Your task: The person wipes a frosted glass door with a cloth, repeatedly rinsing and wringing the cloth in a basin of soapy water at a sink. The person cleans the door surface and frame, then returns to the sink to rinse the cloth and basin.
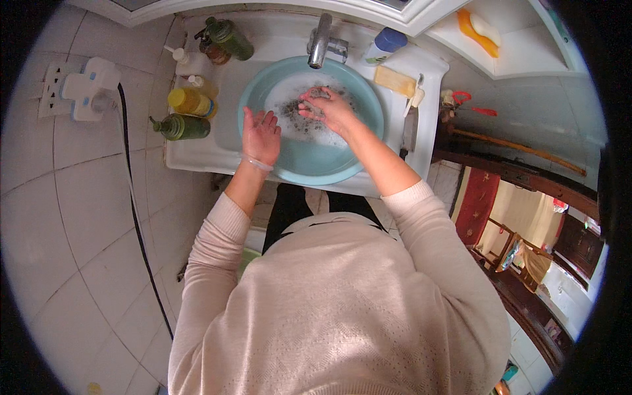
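A round light-blue plastic basin [311, 175] stands in the white washbasin [224, 106] and holds water with white suds [286, 89]. Dark specks or small dark bits lie in the foam; what they are I cannot tell. My right hand [326, 108] is over the suds near the middle of the basin, fingers spread and curled, with nothing plainly held. At the basin's left rim my left hand [261, 136] is palm up, wet and empty, its fingers apart. A clear bracelet [256, 162] circles the left wrist. The metal faucet [321, 42] reaches over the basin's back rim.
Several bottles, among them a green one [185, 127] and a yellow one [190, 101], line the left ledge. At right are a blue-capped bottle [385, 45], a yellowish bar [395, 81] and a white-handled item [415, 98]. A black cable [129, 173] hangs from the wall socket [53, 89].
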`<action>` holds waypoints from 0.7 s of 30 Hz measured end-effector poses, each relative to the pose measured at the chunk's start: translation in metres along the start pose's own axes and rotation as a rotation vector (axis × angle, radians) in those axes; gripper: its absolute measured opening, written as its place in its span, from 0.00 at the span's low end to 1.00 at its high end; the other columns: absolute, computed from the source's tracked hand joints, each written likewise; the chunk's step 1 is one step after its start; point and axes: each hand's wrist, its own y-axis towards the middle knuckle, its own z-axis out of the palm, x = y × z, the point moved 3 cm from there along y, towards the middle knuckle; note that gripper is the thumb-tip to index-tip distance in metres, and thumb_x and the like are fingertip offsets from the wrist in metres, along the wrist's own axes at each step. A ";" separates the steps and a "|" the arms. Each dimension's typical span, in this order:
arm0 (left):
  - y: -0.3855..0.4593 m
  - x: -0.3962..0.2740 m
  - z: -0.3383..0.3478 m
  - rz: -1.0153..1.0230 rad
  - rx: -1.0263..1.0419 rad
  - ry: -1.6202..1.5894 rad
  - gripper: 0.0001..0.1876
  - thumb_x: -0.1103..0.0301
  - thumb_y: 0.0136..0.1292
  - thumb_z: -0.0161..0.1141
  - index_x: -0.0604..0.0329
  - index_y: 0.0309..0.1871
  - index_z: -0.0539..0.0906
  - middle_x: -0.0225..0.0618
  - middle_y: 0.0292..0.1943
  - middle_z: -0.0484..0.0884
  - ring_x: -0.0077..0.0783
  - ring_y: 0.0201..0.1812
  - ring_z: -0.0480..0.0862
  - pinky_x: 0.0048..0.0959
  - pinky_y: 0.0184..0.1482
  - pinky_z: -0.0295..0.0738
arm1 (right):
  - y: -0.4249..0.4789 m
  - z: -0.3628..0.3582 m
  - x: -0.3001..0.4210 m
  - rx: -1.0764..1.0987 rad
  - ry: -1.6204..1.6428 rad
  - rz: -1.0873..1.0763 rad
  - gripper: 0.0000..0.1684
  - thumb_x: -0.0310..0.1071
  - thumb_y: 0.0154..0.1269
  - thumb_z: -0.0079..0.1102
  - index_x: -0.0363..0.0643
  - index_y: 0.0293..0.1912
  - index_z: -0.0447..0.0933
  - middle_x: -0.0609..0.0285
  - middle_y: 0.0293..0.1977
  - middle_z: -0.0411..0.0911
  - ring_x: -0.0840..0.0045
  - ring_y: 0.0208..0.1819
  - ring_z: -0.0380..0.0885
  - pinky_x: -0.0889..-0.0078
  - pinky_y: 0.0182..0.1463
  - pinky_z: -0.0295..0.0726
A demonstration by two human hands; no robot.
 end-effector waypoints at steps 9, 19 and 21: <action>-0.014 -0.039 -0.027 0.035 0.137 -0.065 0.27 0.42 0.64 0.55 0.59 0.50 0.71 0.44 0.53 0.75 0.40 0.57 0.71 0.38 0.63 0.61 | 0.009 0.002 0.014 -0.060 -0.228 0.240 0.22 0.56 0.72 0.44 0.47 0.36 0.69 0.65 0.27 0.69 0.83 0.17 0.58 0.82 0.17 0.52; -0.023 -0.049 -0.025 0.071 0.115 -0.016 0.25 0.44 0.65 0.55 0.58 0.50 0.74 0.43 0.53 0.76 0.39 0.57 0.72 0.37 0.63 0.62 | 0.002 0.006 0.028 -0.106 -0.471 0.111 0.14 0.41 0.73 0.35 0.49 0.40 0.71 0.71 0.18 0.59 0.85 0.14 0.53 0.79 0.15 0.48; -0.022 -0.049 -0.025 0.077 0.117 -0.001 0.25 0.44 0.65 0.55 0.58 0.50 0.74 0.43 0.53 0.76 0.39 0.57 0.72 0.37 0.63 0.62 | 0.000 0.004 0.033 -0.106 -0.555 0.048 0.15 0.37 0.72 0.32 0.49 0.43 0.72 0.70 0.18 0.59 0.85 0.14 0.52 0.79 0.15 0.48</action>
